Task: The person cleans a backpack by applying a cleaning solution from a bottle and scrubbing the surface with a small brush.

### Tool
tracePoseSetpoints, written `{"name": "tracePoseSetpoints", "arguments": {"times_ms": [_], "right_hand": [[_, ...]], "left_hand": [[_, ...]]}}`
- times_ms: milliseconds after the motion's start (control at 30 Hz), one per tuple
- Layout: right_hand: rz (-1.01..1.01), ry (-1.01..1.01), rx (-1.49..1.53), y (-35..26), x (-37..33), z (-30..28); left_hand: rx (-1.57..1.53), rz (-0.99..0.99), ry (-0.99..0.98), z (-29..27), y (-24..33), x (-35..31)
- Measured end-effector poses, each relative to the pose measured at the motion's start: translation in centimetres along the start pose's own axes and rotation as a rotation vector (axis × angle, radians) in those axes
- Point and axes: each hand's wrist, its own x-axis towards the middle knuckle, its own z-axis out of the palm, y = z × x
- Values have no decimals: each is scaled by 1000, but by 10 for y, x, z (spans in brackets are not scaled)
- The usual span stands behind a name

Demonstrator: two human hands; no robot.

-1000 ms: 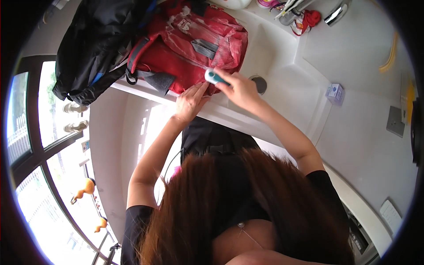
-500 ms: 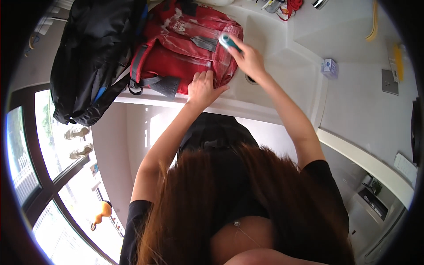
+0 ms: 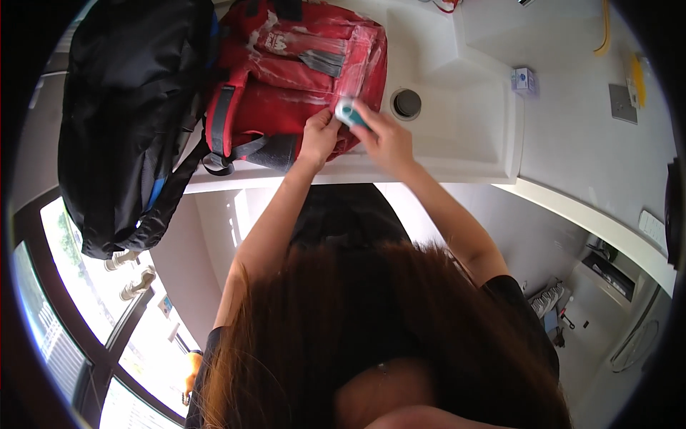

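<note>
A wet red backpack point(image 3: 268, 114) with streaks of white foam lies in the white sink point(image 3: 457, 129). My left hand point(image 3: 319, 139) is closed on the near edge of the backpack, its fingers pinching the fabric. In my right hand point(image 3: 388, 143) is a teal and white scrub brush point(image 3: 346, 111), held against the backpack's lower right side, right beside my left fingers. The bristles are hidden underneath. My right hand is slightly blurred.
A large black backpack point(image 3: 132, 114) stands to the left, its straps hanging over the sink's front edge. The round drain point(image 3: 406, 104) lies right of the red backpack. A small box point(image 3: 524, 80) sits on the right rim, near a metal wall plate point(image 3: 623, 104).
My right hand has brought the brush down and left, toward the backpack's near edge. My left hand has gone from resting on the fabric to gripping it. The view has shifted too.
</note>
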Motion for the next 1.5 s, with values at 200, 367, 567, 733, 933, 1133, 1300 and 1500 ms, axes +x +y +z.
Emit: {"name": "tracePoseSetpoints", "arguments": {"times_ms": [200,367,567,733,933,1133,1300,1500], "right_hand": [[66,142,-330,84,110,7],[224,4,-195,69,119,1],[26,-217,184,12,33,-25],[-81,-225,39,2,2,-28],[-244,-125,-28,32,34,0],[-172,34,-282,106,149,-4],[-47,-22,-164,93,155,-13],[-39,-340,217,45,57,-26]], "left_hand": [[145,-86,-44,-5,15,8],[-122,-195,-25,-2,26,7],[-281,-133,7,-5,19,9],[-344,-93,16,6,22,2],[-222,53,58,-9,1,11],[-145,-10,108,-4,8,15],[-137,-40,230,3,15,19],[-184,-40,190,-11,10,27]]}}
